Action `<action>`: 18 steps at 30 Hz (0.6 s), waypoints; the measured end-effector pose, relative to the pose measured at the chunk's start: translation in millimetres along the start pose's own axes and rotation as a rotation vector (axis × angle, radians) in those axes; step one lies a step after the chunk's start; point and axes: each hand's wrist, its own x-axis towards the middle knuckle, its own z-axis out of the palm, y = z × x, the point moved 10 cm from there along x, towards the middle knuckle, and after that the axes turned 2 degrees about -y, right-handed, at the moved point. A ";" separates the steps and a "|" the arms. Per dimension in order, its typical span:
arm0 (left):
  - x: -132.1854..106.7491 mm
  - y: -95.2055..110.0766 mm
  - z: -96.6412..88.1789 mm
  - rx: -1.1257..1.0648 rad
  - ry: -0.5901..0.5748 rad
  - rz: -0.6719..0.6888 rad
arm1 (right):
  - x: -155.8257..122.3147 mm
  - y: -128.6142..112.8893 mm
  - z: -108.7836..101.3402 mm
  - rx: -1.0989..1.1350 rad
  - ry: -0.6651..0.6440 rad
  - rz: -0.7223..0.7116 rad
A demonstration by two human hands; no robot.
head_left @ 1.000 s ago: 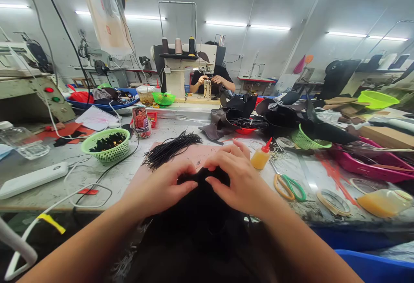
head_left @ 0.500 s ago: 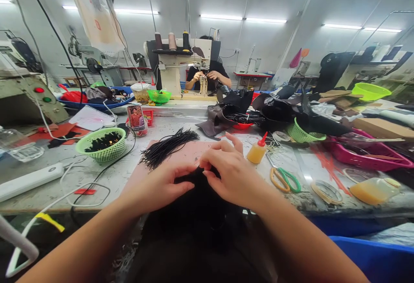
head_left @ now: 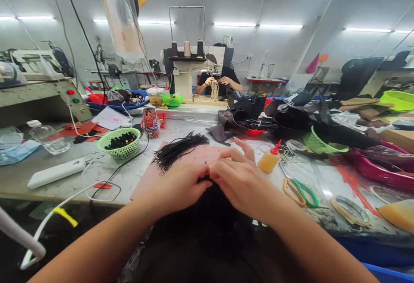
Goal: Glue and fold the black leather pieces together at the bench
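Observation:
My left hand [head_left: 184, 183] and my right hand [head_left: 237, 177] meet over the near edge of the workbench, thumbs and fingers pinched together at the tips. Whatever they pinch is too small and dark to make out against the black below. Just beyond them a bundle of black cords [head_left: 179, 149] with small tips lies on a pinkish board [head_left: 142, 183]. A small glue bottle with a red nozzle [head_left: 269, 158] stands right of my right hand. Scissors with one orange and one green handle [head_left: 300, 192] lie farther right.
A green basket [head_left: 119, 145] of black pieces, a phone [head_left: 150, 120] and a white power strip [head_left: 56, 173] are on the left. Tape rolls [head_left: 351, 209], dark leather pieces [head_left: 223, 123] and a magenta basket [head_left: 381, 168] lie right. Opposite, a person works at a sewing machine [head_left: 183, 80].
My hands have come closer together, and the left thumb has closed toward its fingers. The view has turned left and tipped up, so the bench items appear farther right and lower.

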 end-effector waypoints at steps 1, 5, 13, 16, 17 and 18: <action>0.5 -1.7 1.4 -0.017 -0.015 -0.006 | -0.6 -0.1 -1.8 -0.007 0.010 -0.007; 2.0 -7.7 1.1 -0.100 -0.009 -0.004 | -4.8 10.8 -13.0 -0.014 0.063 0.024; 3.2 -5.3 -2.8 -0.128 0.025 0.021 | -5.3 33.0 -13.5 0.036 -0.016 0.048; 5.1 0.2 -5.5 -0.124 0.055 0.071 | -1.6 31.3 -6.9 0.096 -0.070 0.025; 5.6 1.0 -5.5 -0.126 0.059 0.081 | -0.2 30.3 -4.5 0.119 -0.093 0.020; 6.0 1.1 -4.9 -0.131 0.058 0.083 | 1.1 29.8 -2.5 0.142 -0.112 0.021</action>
